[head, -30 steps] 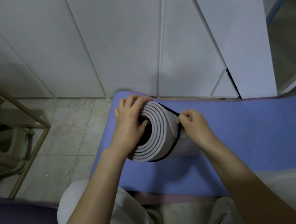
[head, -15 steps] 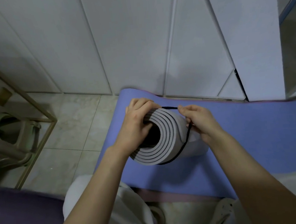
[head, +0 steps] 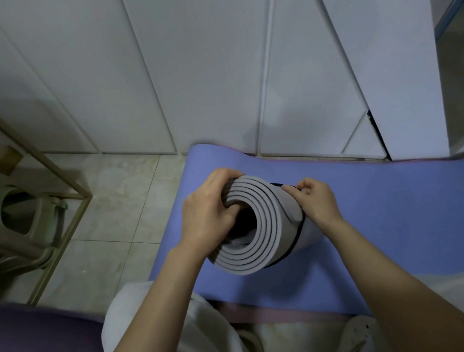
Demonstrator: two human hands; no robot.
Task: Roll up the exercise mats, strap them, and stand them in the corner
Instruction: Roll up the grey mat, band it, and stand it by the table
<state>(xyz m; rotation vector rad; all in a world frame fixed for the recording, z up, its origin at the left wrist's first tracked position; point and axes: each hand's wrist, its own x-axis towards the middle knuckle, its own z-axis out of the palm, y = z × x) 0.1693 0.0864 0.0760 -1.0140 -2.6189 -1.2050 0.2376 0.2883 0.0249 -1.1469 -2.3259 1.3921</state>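
A grey mat rolled into a thick coil (head: 270,229) lies on a flat blue mat (head: 401,215), its spiral end facing me. My left hand (head: 209,212) grips the near end of the roll, fingers curled over the top edge and thumb at the hollow core. A thin black strap (head: 296,240) runs around the roll close to that end. My right hand (head: 314,198) pinches the strap at the top of the roll.
White panelled cabinet doors (head: 214,77) stand just behind the mats. A metal-framed table with a green plastic stool (head: 23,220) under it is at the left on the tiled floor. A purple mat (head: 37,348) lies at the lower left. My knees and shoes are below.
The strap has slid further along the roll, away from its near end. My right hand moved up to the top of the roll; my left hand kept its grip.
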